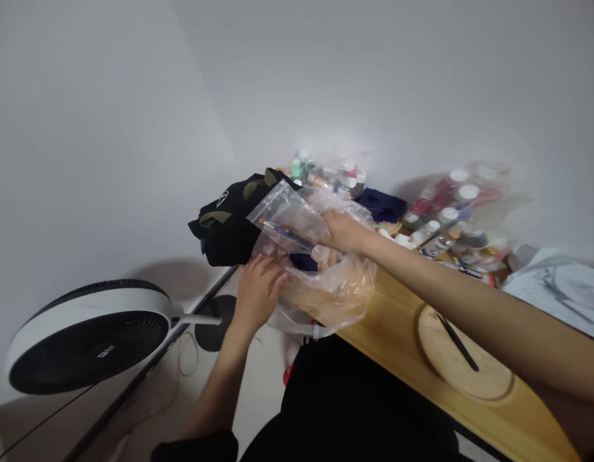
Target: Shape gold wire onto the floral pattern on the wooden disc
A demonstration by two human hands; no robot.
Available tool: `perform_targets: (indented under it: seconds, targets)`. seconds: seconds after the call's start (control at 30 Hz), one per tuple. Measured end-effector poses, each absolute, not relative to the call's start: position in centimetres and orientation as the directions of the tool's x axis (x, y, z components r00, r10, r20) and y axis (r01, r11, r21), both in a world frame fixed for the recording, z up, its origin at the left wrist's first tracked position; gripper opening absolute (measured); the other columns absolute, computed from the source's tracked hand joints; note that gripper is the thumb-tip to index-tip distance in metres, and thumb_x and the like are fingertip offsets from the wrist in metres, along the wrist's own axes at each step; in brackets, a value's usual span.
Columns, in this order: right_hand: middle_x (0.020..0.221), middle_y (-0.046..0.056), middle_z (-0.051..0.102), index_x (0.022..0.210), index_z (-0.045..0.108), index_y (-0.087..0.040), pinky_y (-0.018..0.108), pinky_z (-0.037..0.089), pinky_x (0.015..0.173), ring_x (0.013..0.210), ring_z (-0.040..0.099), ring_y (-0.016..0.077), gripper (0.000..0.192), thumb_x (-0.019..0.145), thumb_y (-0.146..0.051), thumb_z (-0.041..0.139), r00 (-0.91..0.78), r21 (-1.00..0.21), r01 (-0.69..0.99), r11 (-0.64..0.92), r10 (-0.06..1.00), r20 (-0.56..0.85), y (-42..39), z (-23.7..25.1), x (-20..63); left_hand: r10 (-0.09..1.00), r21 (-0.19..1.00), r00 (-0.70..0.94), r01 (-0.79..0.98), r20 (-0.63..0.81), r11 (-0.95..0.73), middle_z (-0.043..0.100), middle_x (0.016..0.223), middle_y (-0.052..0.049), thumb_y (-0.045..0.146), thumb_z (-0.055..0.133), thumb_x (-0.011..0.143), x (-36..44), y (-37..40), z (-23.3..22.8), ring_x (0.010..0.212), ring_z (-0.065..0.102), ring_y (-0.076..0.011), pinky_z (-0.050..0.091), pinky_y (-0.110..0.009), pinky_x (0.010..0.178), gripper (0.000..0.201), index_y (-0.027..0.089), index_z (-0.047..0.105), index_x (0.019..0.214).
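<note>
At frame centre, the right hand [342,232] has its grip closed on a small clear zip-top plastic pouch [290,218] holding pen-like items, lifted above a crumpled transparent plastic bag [335,292] at the left end of the yellow wooden surface [403,333]. The left hand [258,289] (fingers spread, grip released) rests against the bag's left side. A black fabric bag [227,224] lies just behind; paint bottles [446,215] crowd the upper right; a white round fan [88,333] stands lower left.
</note>
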State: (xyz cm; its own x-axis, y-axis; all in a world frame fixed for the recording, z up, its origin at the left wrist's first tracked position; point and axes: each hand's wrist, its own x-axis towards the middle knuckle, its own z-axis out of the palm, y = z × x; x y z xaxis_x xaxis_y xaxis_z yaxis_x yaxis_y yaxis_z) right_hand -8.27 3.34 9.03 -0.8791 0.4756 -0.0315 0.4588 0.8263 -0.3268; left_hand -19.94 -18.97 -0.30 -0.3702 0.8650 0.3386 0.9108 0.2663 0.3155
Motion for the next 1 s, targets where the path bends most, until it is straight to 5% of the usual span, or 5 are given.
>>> perform_targets:
  seconds: [0.17, 0.4, 0.6, 0.73, 1.0]
  targets:
    - [0.103, 0.009, 0.067, 0.122, 0.055, -0.012, 0.030, 0.050, 0.072, 0.083, 0.063, 0.0162, 0.045, 0.083, -0.031, 0.063, -0.831, -0.429, 0.527, 0.733, 0.551, -0.078, 5.6, 5.6, -12.2, 0.762, 0.367, -0.533, 0.836, 0.368, 0.408, 0.051, 0.140, -0.016, 0.035, 0.060, 0.090, -18.8, -19.4, -3.9, 0.136, 0.041, -0.0375, 0.036, -0.061, 0.109, 0.023, 0.018, 0.072, 0.099]
    - [0.063, -0.004, 0.060, 0.076, 0.069, -0.016, 0.024, 0.041, 0.062, 0.061, 0.054, 0.0115, 0.009, 0.068, -0.014, 0.067, -0.905, -0.546, 0.391, 0.741, 0.418, -0.082, 7.2, 7.4, -8.3, 0.730, 0.445, -0.555, 0.813, 0.400, 0.374, 0.027, 0.158, -0.010, 0.034, 0.080, 0.070, -18.6, -18.4, -4.3, 0.139, 0.035, -0.0412, 0.032, -0.062, 0.112, 0.026, 0.019, 0.074, 0.090]
    - [0.077, 0.003, 0.070, 0.080, 0.074, -0.019, 0.030, 0.045, 0.068, 0.069, 0.059, 0.0155, 0.016, 0.077, -0.029, 0.062, -0.771, -0.589, 0.370, 0.719, 0.591, 0.237, 8.6, 9.5, -2.4, 0.718, 0.471, -0.524, 0.828, 0.458, 0.303, 0.022, 0.160, -0.009, 0.027, 0.080, 0.070, -18.3, -18.3, -4.1, 0.139, 0.036, -0.0426, 0.034, -0.061, 0.111, 0.022, 0.019, 0.073, 0.090]
    - [0.079, 0.006, 0.074, 0.085, 0.077, -0.017, 0.032, 0.050, 0.068, 0.068, 0.063, 0.0169, 0.023, 0.074, -0.035, 0.067, -0.607, -0.711, 0.384, 0.589, 0.741, 0.286, 9.1, 10.2, -0.1, 0.723, 0.483, -0.513, 0.830, 0.462, 0.280, 0.017, 0.161, -0.008, 0.025, 0.074, 0.074, -18.1, -17.9, -3.7, 0.142, 0.032, -0.0413, 0.034, -0.060, 0.112, 0.031, 0.022, 0.070, 0.104]
    - [0.082, 0.005, 0.074, 0.087, 0.078, -0.021, 0.032, 0.053, 0.071, 0.072, 0.067, 0.0173, 0.025, 0.074, -0.041, 0.069, -0.656, -0.754, 0.308, 0.581, 0.703, 0.274, 8.0, 10.3, 0.2, 0.679, 0.468, -0.462, 0.862, 0.571, 0.193, 0.018, 0.161, -0.012, 0.029, 0.065, 0.080, -18.1, -17.0, -2.8, 0.144, 0.030, -0.0356, 0.035, -0.053, 0.113, 0.033, 0.017, 0.062, 0.110]
